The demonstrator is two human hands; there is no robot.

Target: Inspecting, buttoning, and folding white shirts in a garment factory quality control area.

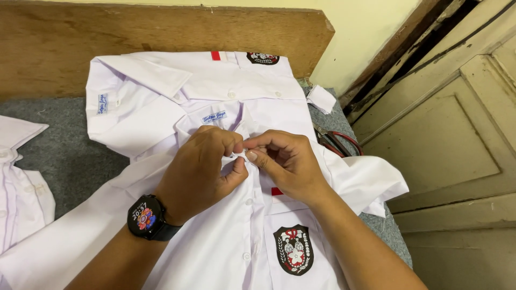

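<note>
White cotton covers most of the grey felt worktop (70,156): a short-sleeved white shirt (231,241) lies front-up at the near edge, overlapping a second folded shirt (161,96) toward the far edge. The lower hem of the near shirt is cut off by the frame. A third white garment (16,177) at the left edge is only partly in view. A pair of red-handled scissors (336,142) near the right edge is half hidden under the near shirt's sleeve.

The item pinched at the near shirt's placket (240,156) is too small and too covered by fingers to identify; only a scrap of white shows.

Left hand (201,169): back facing up, wrist carrying a black smartwatch (148,217), fingers curled shut, thumb and forefinger gripping the white fabric at the placket just below the collar. Right hand (285,161): angled in from the right, fingers bent, thumb and forefinger closed on the same spot, fingertips touching those of the left hand. Both forearms enter from the near edge. A dark embroidered badge (294,249) sits on the chest pocket, just beside the right forearm.
</note>
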